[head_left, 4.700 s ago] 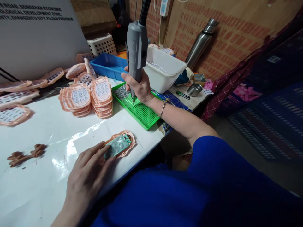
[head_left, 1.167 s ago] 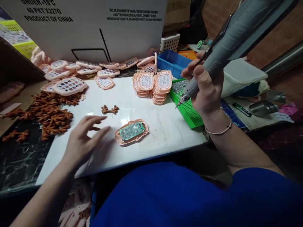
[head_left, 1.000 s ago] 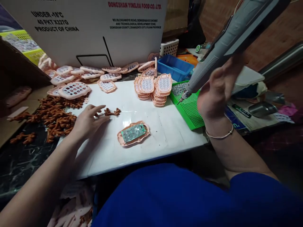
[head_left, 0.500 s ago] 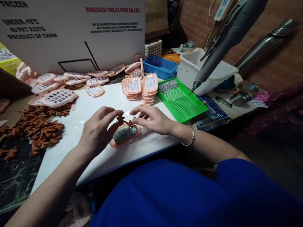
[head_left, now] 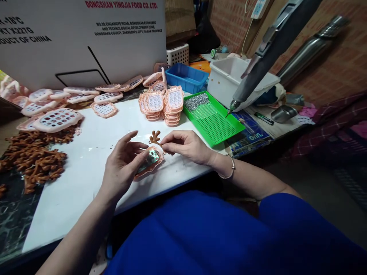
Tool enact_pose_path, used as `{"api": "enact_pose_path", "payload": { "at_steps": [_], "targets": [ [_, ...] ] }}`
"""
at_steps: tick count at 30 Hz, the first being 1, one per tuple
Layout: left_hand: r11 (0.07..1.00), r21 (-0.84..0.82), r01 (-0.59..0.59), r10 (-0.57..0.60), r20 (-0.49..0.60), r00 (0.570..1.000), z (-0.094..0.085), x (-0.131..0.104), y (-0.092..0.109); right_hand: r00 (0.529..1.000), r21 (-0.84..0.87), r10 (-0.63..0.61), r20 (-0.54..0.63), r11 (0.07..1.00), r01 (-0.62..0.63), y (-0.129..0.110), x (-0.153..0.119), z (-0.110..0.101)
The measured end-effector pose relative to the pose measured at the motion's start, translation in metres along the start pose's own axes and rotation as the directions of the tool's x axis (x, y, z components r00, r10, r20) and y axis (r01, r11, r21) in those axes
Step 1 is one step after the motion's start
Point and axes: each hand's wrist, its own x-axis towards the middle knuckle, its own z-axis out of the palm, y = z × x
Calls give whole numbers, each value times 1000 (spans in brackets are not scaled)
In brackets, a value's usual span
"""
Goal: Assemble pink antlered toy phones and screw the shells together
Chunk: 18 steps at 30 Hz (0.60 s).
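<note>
Between finger and thumb of my right hand (head_left: 187, 147) is one end of a brown antler-shaped plastic piece (head_left: 155, 138), its branched end pointing up and left. Below it, a pink plastic shell (head_left: 156, 167) lies on the white board, with a small green circuit board (head_left: 154, 154) showing inside. My left hand (head_left: 123, 162) is at the shell's left side, fingers apart and partly curled, its thumb over the shell. That hand hides part of the shell; whether it touches it is hard to tell.
Brown antler pieces (head_left: 43, 156) are heaped at left. Two stacks of pink grilles (head_left: 151, 103) stand behind my hands. A green tray (head_left: 219, 131) of screws lies to the right, under a hanging electric screwdriver (head_left: 248, 82). Behind are a blue bin (head_left: 186, 78) and a white tub (head_left: 219, 82).
The antler piece, earlier between both hands above the shell, is now in my right hand with its branches raised. My left hand has come off it and lowered beside the shell. The view has shifted slightly right.
</note>
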Motion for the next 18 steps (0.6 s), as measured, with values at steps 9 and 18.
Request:
{"api": "enact_pose_path", "payload": {
  "at_steps": [9,18],
  "targets": [
    [943,276,-184,201,-34,979,2,-5,2,964,313,199,178,917,-247,-1,3,-2],
    [954,-220,201,-221,-68,973,16,-6,12,987,197,162,-3,968,-158,9,9,14]
  ]
}}
